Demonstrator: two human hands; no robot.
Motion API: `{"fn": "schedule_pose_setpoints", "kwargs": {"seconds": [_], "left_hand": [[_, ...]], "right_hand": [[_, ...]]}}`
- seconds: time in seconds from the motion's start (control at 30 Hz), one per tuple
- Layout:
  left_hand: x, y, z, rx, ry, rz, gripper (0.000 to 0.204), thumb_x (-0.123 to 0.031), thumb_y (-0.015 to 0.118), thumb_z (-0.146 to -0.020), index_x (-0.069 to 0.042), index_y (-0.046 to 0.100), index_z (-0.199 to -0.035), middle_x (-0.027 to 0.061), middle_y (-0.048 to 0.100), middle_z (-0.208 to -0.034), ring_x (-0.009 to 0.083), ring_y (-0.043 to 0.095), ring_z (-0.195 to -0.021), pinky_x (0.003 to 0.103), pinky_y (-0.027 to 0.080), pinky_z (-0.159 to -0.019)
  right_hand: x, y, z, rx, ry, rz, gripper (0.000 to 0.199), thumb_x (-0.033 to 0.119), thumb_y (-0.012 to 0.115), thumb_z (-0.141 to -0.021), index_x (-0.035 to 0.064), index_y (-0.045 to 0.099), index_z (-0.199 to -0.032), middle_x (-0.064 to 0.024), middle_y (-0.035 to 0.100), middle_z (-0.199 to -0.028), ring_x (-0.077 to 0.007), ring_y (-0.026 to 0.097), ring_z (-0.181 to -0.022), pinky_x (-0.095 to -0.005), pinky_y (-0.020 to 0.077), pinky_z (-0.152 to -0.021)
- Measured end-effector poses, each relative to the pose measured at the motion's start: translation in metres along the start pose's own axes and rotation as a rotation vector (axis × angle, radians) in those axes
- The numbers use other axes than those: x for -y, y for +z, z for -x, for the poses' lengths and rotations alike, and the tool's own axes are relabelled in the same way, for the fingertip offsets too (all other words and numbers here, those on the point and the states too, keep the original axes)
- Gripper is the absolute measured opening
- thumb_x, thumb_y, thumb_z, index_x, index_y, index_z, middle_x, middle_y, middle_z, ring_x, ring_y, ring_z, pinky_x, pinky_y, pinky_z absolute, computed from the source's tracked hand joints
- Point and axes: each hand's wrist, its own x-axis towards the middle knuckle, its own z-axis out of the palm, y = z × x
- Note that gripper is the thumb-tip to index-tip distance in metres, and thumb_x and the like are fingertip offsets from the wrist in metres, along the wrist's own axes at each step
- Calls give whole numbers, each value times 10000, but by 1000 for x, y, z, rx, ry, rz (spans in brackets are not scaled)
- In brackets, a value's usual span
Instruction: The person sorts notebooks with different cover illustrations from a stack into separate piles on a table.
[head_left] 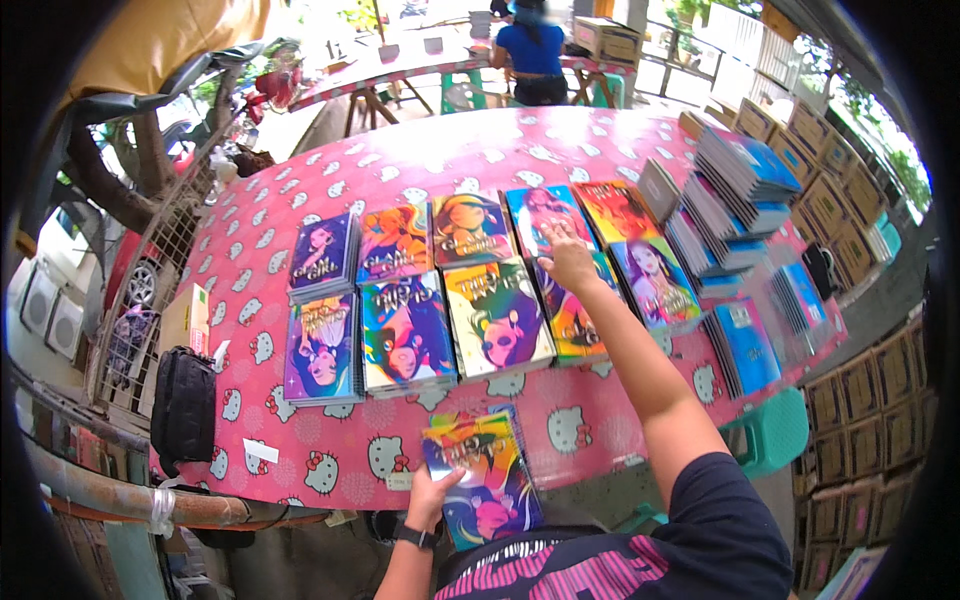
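Left hand (432, 497) grips a notebook (485, 478) at its lower left edge, bottom centre; it looks light and bendy. Right hand (567, 258) rests open-fingered on the centre stacks (497, 315).

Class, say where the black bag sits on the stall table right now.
In the head view, the black bag sits at the table's left edge, beside a small cardboard box.
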Motion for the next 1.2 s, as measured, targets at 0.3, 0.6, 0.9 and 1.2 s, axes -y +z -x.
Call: {"fn": "schedule_pose_setpoints", "kwargs": {"seconds": [0.3,0.6,0.9,1.2], "left_hand": [[22,-9,5,-153,15,99,295,-133,690,-813,12,558,-1033,64,636,-917,131,607,-766,281,504,-696],[21,-18,6,-42,-50,515,463,-410,397,-951,-15,539,-1144,69,634,-1019,153,611,-899,298,488,-791],[21,-27,6,-110,83,159,287,-110,678,-800,-11,570,-1046,37,623,-959,115,575,-822,277,464,-781],[24,-62,-12,-19,31,536,468,-426,502,-920,-24,541,-1157,48,622,-1052,154,595,-931,317,476,-849]], "right_hand": [[-5,42,-43,246,-196,98,287,324,477,-904,82,607,-989,-154,643,-908,-311,634,-843,-440,492,-726],[93,-104,111,-165,-685,-578,188,177,760,-671,87,620,-760,-59,605,-712,-243,603,-681,-352,478,-636],[127,-13,144,16,-432,-131,501,285,671,-760,81,529,-1194,-157,475,-1311,-299,409,-1253,-546,247,-1036],[176,-78,195,114,-606,-530,269,203,643,-769,66,630,-1001,-79,657,-847,-267,646,-789,-368,526,-698]]}}
